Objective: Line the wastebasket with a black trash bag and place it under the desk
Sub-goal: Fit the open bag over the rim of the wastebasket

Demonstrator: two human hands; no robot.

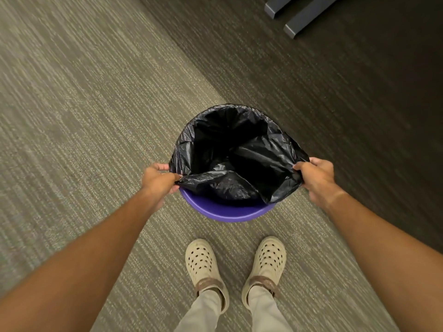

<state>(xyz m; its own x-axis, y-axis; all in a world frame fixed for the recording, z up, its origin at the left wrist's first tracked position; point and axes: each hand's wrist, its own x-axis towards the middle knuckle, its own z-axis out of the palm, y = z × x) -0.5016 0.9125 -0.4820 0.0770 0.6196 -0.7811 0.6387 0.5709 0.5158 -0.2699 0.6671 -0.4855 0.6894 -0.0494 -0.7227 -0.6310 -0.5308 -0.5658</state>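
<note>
A purple wastebasket [225,213] stands upright on the carpet just in front of my feet. A black trash bag [239,152] hangs open inside it; its edge is folded over the far rim, while the near rim shows bare purple. My left hand [159,179] pinches the bag's edge at the basket's left side. On the right side, my right hand [317,177] grips the bag's edge. The bag's near edge sags loosely between both hands.
Striped grey-green carpet [84,116] covers the floor, turning darker in shadow at the right. Two dark metal desk feet [302,17] lie on the floor at the top right. My feet in beige clogs [203,264] stand close behind the basket.
</note>
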